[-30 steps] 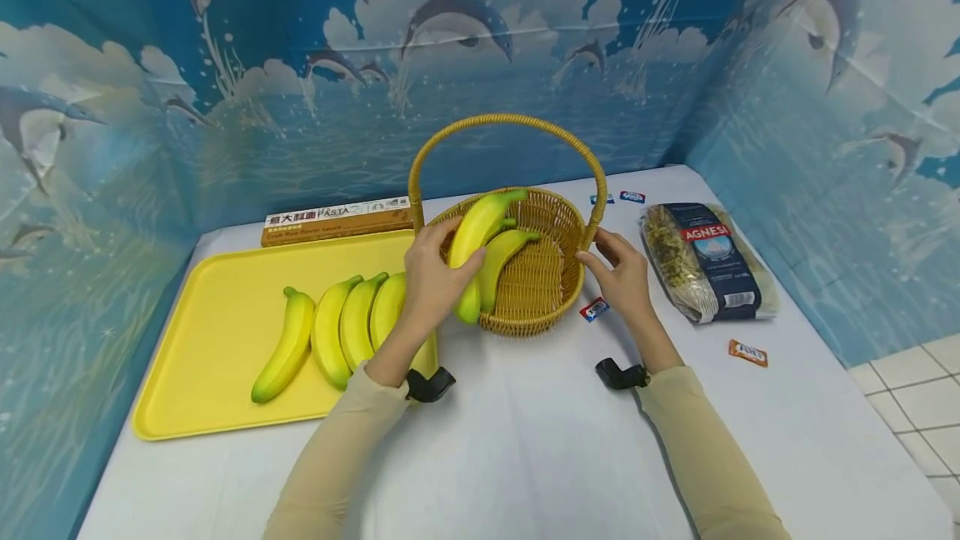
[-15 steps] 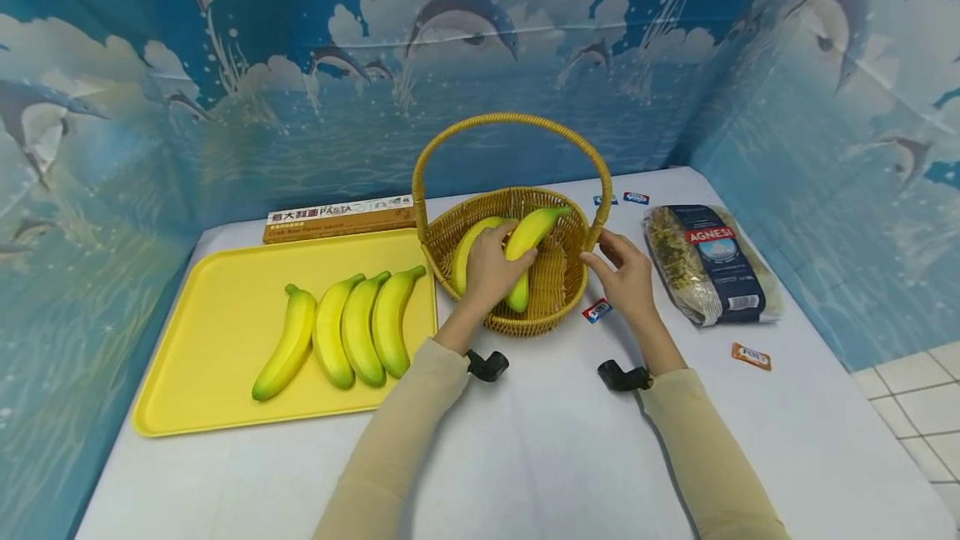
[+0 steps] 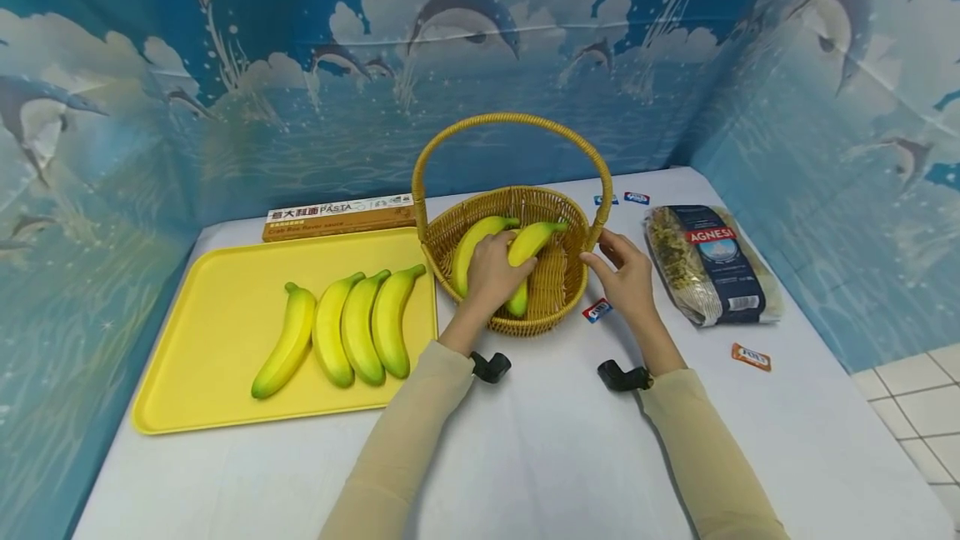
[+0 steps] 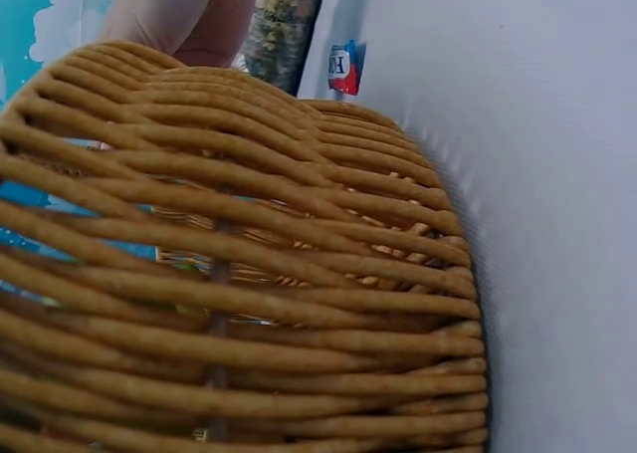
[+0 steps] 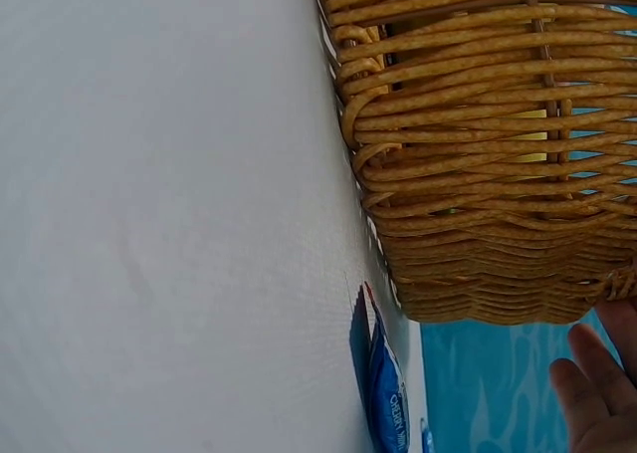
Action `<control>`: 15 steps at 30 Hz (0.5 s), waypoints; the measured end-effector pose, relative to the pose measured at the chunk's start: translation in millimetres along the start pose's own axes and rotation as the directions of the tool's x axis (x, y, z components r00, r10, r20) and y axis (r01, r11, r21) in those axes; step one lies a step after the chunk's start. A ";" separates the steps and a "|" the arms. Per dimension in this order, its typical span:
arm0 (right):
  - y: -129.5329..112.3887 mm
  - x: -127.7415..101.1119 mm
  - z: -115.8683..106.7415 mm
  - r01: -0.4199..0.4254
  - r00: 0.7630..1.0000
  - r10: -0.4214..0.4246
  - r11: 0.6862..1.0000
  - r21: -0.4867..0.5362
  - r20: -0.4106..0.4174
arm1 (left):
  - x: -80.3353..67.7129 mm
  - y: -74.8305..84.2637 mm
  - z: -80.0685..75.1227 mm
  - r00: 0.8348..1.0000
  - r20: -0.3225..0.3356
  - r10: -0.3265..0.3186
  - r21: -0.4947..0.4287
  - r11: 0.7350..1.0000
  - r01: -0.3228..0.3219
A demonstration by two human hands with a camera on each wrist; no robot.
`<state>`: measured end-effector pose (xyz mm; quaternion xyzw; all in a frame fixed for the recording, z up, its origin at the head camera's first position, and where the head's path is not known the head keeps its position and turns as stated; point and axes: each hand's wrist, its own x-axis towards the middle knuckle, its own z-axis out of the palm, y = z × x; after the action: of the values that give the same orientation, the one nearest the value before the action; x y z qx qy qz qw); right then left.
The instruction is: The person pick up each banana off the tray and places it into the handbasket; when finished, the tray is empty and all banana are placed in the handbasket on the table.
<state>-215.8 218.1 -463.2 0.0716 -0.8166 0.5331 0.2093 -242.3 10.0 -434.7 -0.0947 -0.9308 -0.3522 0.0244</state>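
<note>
In the head view a wicker basket (image 3: 557,273) with a tall arched handle stands upright on the table. My left hand (image 3: 495,273) reaches over its near rim and grips a yellow banana (image 3: 534,244) with green ends, low inside. Another banana (image 3: 471,250) lies to the left in the basket, partly behind that hand. On the right side, my right hand (image 3: 624,275) pinches the basket where the handle meets the rim. The woven basket wall (image 4: 239,274) fills most of the left wrist view. Fingers (image 5: 587,373) of the right hand show beside the basket in the right wrist view.
A yellow tray (image 3: 217,315) on the left carries several bananas (image 3: 360,327). Behind it is a pasta box (image 3: 337,219). An AGNESI pasta bag (image 3: 711,265) lies right of the basket, with small wrapped sweets (image 3: 597,310) around. A patterned curtain (image 3: 337,132) backs the table.
My left hand has carried the banana rightward and down into the basket, its tip lowering slightly in the last half second. My right hand has stayed at the basket's right side.
</note>
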 end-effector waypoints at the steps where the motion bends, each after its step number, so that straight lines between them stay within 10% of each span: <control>1: -4.6 -0.6 -0.4 0.004 1.000 -0.004 1.000 0.004 0.002 | 0.0 0.3 0.3 1.000 0.002 0.001 0.008 1.000 -0.001; 15: -32.5 -4.8 -3.4 0.019 1.000 -0.020 0.999 0.027 0.014 | -0.5 3.3 1.9 0.997 0.070 0.042 0.107 0.993 -0.049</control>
<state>-199.5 206.9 -436.7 0.0860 -0.8102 0.5414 0.2077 -241.1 13.7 -434.0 -0.1263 -0.9464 -0.2971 0.0060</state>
